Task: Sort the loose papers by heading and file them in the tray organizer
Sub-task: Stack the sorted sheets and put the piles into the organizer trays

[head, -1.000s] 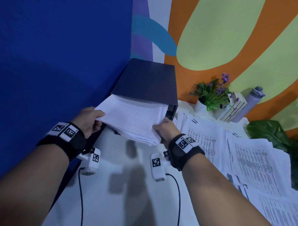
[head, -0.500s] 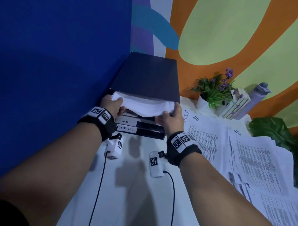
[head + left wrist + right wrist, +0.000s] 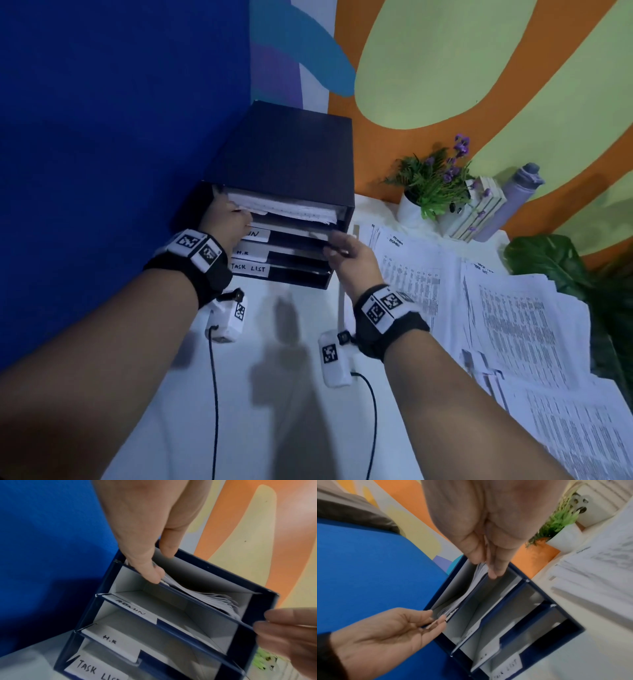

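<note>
The dark blue tray organizer (image 3: 291, 154) (image 3: 96, 615) (image 3: 570, 628) stands in the corner against the blue wall. A thick stack of white papers (image 3: 287, 209) (image 3: 214, 600) (image 3: 471, 591) lies in its top tray. My left hand (image 3: 239, 219) (image 3: 161, 566) (image 3: 436, 618) touches the stack's front left edge with straight fingers. My right hand (image 3: 334, 245) (image 3: 488, 566) (image 3: 267, 620) hovers flat at the tray's front right corner, holding nothing. The lower trays, labelled ADMIN, H.R and TASK LIST, look empty. Several loose printed papers (image 3: 513, 325) (image 3: 599, 574) lie spread on the table to the right.
A potted plant (image 3: 428, 185), a small white block of books (image 3: 479, 209) and a grey bottle (image 3: 513, 195) stand behind the loose papers. A large dark leaf (image 3: 548, 263) lies at the far right. Bare white table (image 3: 274, 394) stretches before the organizer, crossed by two cables.
Both hands carried the stack forward and slid it into the top tray. They have let go of it, and the right hand has drawn back slightly.
</note>
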Action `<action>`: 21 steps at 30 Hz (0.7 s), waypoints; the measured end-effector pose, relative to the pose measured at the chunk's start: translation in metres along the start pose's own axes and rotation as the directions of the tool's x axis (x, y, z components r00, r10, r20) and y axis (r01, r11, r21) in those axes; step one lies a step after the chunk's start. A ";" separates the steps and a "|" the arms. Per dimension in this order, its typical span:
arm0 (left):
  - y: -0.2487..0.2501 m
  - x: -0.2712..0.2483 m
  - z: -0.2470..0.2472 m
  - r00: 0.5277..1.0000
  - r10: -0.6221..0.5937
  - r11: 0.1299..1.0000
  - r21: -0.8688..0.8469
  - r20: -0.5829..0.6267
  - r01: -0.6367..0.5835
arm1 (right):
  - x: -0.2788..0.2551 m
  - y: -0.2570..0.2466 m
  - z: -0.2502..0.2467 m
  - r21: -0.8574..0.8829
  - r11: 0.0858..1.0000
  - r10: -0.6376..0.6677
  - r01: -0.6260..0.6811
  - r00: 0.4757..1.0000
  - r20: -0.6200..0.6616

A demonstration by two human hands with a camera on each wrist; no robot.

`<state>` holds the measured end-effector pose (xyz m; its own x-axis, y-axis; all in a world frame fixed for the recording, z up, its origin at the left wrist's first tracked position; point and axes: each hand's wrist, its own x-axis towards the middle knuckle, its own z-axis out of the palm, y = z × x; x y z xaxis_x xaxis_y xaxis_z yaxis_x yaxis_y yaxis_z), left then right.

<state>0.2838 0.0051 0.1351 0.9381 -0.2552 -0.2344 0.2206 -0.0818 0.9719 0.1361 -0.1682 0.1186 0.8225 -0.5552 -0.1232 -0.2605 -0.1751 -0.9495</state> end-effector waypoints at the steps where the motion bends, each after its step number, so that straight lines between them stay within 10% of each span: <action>1: -0.008 -0.005 0.001 1.000 0.009 0.999 0.052 -0.004 -0.008 | -0.008 0.008 -0.010 -0.025 1.000 0.002 -0.001 1.000 0.023; 9: -0.070 -0.108 0.055 0.971 -0.117 0.974 0.215 0.210 0.071 | -0.095 0.086 -0.143 -0.319 0.928 0.242 -0.193 0.963 0.121; 15: -0.124 -0.190 0.126 0.863 -0.345 0.917 0.328 0.368 0.227 | -0.153 0.161 -0.278 -0.550 0.718 0.370 -0.427 0.903 -0.217; 21: -0.166 -0.245 0.207 0.748 -0.487 0.852 0.434 0.451 0.293 | -0.199 0.220 -0.382 -0.518 0.484 0.406 -0.706 0.705 -0.582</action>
<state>-0.0376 -0.1181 0.0270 0.4735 -0.5858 -0.6578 0.3465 -0.5627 0.7505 -0.2781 -0.4072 0.0444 0.1802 -0.9354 -0.3041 -0.9682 -0.1141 -0.2227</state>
